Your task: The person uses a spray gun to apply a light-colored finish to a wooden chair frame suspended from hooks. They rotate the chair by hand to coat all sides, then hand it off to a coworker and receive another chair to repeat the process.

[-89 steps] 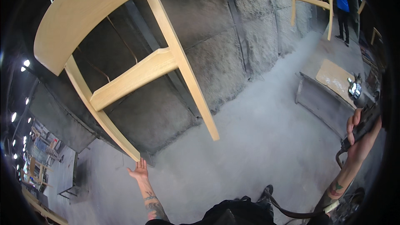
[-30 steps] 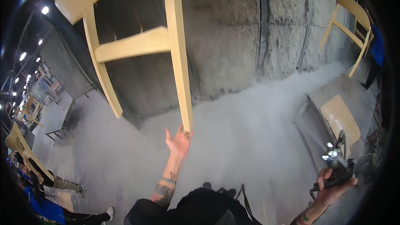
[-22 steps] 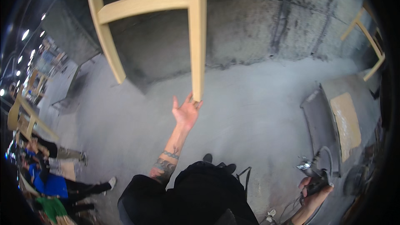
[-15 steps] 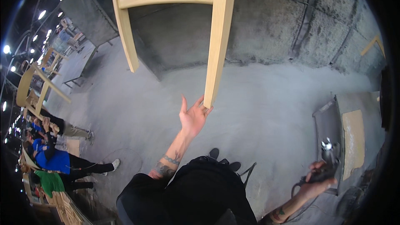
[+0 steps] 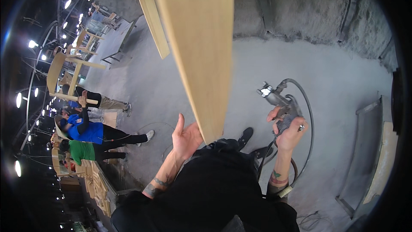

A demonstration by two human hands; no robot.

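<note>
A pale wooden chair frame tilts down from the top, one broad leg [image 5: 204, 60] reaching close in front of me. Its other leg [image 5: 154, 25] hangs farther back on the left. My left hand [image 5: 186, 141] is at the near leg's lower end, palm up, fingers passing behind the wood and partly hidden by it; the thumb stands apart. To the right, my right hand [image 5: 288, 135] is closed round the grip of a dark spray gun [image 5: 277, 101] with a bright metal front. A grey hose [image 5: 310, 120] loops from it back beside my forearm.
At left, a person in a blue shirt [image 5: 89, 131] holds up a wooden chair [image 5: 62, 75]; another in green [image 5: 81, 151] is beside stacked wooden parts [image 5: 96, 189]. A low table [image 5: 118, 43] stands at far left. A grey metal cabinet [image 5: 365, 146] is at right; a dusty wall [image 5: 309, 13] closes the back.
The chair leg has swung nearer and lower, my left hand coming closer to my body with it. My right hand has brought the spray gun in from the lower right, up and leftward.
</note>
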